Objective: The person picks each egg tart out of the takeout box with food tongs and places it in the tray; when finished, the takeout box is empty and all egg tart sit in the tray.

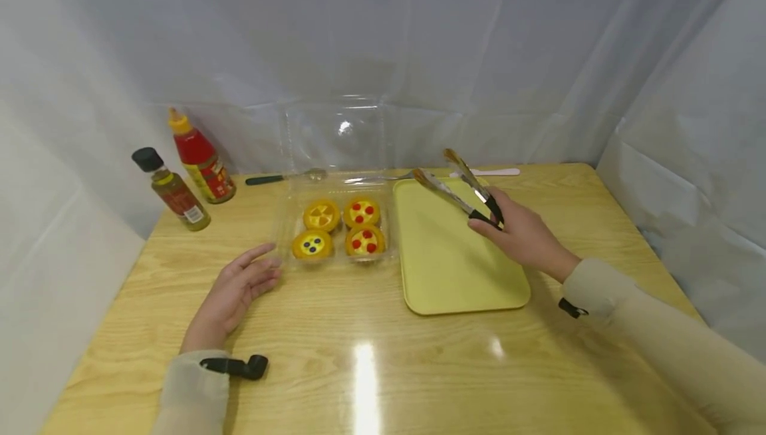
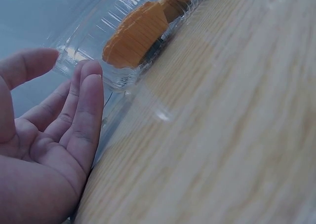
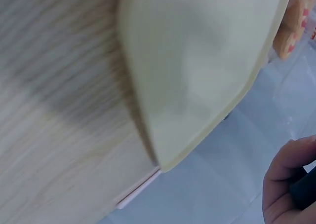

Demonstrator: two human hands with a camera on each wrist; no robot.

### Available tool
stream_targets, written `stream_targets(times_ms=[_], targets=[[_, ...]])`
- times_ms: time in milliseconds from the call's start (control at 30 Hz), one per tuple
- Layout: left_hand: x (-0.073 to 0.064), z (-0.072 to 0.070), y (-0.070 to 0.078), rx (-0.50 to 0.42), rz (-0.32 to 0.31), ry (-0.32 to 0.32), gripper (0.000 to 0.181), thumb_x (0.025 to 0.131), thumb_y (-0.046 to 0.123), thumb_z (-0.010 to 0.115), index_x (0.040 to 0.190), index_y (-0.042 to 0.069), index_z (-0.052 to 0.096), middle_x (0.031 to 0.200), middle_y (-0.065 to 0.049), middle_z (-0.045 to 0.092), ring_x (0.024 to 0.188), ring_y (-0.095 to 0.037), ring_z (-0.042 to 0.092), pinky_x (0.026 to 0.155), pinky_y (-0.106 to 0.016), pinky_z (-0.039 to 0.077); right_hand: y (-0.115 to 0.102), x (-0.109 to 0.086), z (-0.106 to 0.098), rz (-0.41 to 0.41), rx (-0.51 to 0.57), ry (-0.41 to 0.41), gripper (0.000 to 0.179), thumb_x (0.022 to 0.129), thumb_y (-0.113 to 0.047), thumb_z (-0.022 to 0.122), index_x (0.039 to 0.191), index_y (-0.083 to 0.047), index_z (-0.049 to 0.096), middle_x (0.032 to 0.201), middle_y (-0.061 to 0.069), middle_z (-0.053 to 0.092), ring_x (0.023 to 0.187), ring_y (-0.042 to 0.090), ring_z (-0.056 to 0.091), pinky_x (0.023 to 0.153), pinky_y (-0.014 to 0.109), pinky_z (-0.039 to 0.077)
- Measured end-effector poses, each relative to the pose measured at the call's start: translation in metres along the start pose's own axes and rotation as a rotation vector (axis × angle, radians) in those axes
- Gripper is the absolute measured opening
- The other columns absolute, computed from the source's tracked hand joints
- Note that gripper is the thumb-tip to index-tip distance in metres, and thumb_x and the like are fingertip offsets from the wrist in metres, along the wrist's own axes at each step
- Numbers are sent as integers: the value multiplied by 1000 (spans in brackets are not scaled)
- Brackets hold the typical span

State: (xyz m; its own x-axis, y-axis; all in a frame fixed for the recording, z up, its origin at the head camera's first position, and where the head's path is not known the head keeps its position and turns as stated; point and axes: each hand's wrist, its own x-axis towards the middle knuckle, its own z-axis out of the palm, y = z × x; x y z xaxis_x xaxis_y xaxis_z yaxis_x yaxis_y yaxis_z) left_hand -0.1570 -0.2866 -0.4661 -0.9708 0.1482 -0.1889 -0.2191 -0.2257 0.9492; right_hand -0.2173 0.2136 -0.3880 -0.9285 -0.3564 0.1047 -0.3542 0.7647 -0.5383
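Note:
My right hand grips a pair of tongs by its black handles, its two arms spread apart above the yellow tray. In the right wrist view only part of that hand shows, curled round a dark handle. My left hand lies at the left side of a clear plastic box whose lid stands up at the back. In the left wrist view the left hand has relaxed fingers beside the box's corner. Inside sit several tarts, topped with red, blue or orange pieces.
At the back left stand a dark-capped bottle and a red sauce bottle with a yellow top. A green-handled spoon lies behind the box's left side. A pink-handled utensil lies behind the tray. White sheeting hangs along the table's back edge.

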Motion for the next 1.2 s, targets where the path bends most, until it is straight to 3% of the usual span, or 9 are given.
stream_targets(times_ms=[167,300,500,633,800,1067,1200], targets=[[-2,0,1,21,-1,9,54,102,20,58,150,4,38,113,-3,68,99,-13,66,89,-27,54,-11,7,3,-16,-5,-16,66,97,-61,48,142,-13,39,78,5,50,55,20,42,49,34,37],[-2,3,2,48,-8,11,57,103,22,56,151,1,34,113,-2,67,100,-13,65,89,-28,54,-16,11,5,-41,-17,-40,53,98,-58,48,128,-15,43,78,5,48,55,19,41,49,34,36],[-2,6,4,66,-31,30,60,103,24,57,152,1,32,115,-2,67,99,-13,65,89,-28,54,-25,18,10,-141,-71,-45,38,101,-53,46,109,-16,44,81,3,49,55,17,41,47,32,35],[-3,5,4,65,-34,41,59,103,23,57,152,0,32,114,-2,67,99,-13,65,89,-28,54,-36,26,15,-172,-59,-64,39,102,-54,42,108,-16,45,79,3,47,55,17,41,50,33,34],[-3,5,4,77,-28,43,58,103,24,57,150,-2,34,116,-3,66,99,-13,65,88,-28,54,-47,36,25,-141,-31,-114,47,99,-60,43,118,-17,47,76,3,49,55,17,42,50,34,37],[-4,4,3,93,-8,46,54,102,24,58,145,-4,40,112,-1,66,97,-12,66,85,-26,55,-67,48,40,-136,-123,-182,63,94,-64,51,127,-11,50,66,1,53,50,15,46,47,31,39],[-5,4,3,102,-2,51,49,102,23,57,141,-4,45,110,1,68,96,-10,65,81,-25,56,-77,55,47,-144,-167,-200,59,95,-62,54,118,-8,51,64,1,51,49,14,46,46,30,37]])
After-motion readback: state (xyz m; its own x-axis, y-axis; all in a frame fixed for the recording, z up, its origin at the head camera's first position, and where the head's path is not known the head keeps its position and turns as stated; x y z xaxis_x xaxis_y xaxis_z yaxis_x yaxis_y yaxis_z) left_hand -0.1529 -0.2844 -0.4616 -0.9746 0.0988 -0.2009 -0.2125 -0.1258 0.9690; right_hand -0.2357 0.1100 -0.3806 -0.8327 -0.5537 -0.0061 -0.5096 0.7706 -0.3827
